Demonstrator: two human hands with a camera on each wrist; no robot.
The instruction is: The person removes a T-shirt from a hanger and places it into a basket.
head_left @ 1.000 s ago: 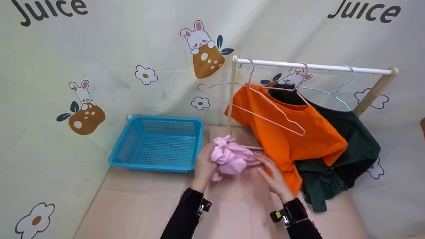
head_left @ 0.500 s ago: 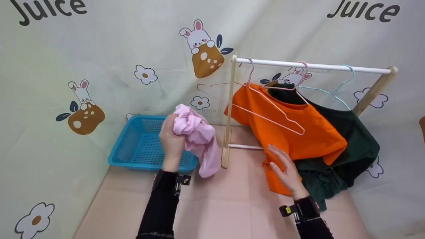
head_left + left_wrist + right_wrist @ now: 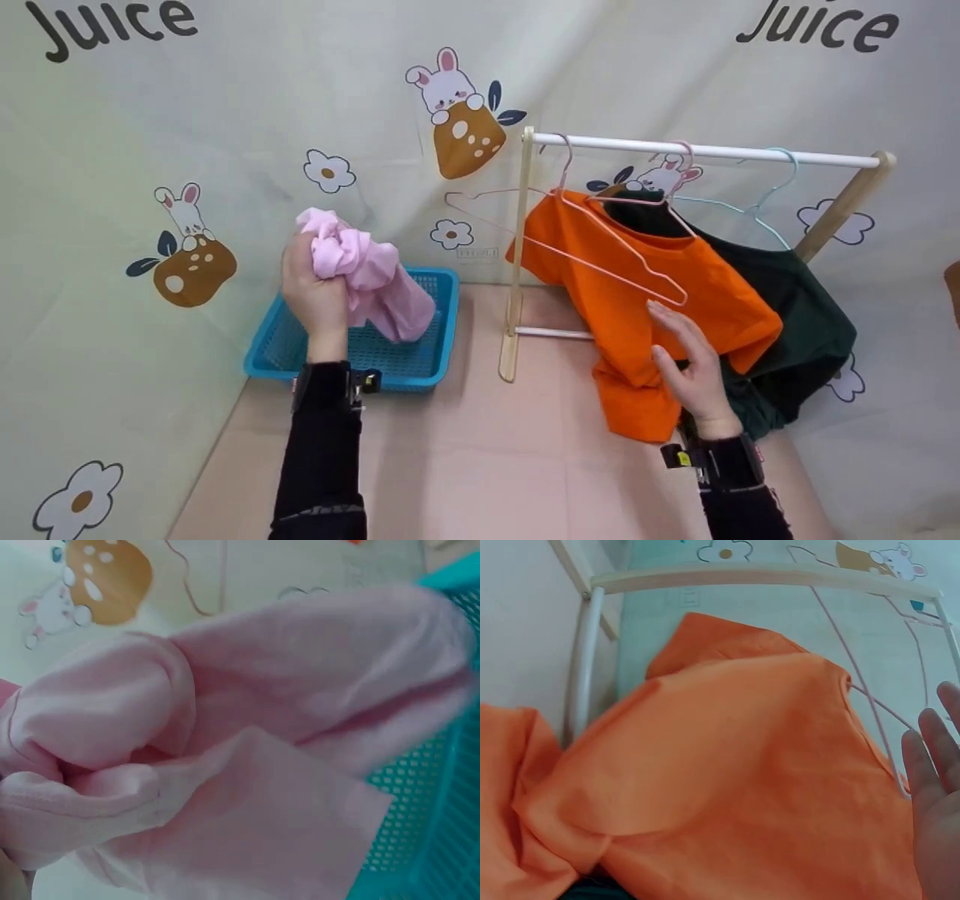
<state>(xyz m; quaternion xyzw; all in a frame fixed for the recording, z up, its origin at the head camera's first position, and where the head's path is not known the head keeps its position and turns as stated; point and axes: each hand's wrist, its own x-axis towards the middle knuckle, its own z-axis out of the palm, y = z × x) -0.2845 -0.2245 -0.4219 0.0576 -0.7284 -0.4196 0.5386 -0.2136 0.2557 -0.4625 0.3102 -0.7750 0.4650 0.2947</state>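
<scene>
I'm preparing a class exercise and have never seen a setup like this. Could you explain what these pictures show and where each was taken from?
There is no machine: a person works with bare hands, so each grip is simply a hand. The wide view comes from a camera on the head; one close-up comes from each wrist. The left grip holds a crumpled pink cloth over a blue basket on the pale pink surface. The right grip is empty, in front of an orange shirt; whether they touch is unclear. The shirt and a dark green garment hang from a rack on that surface.
</scene>
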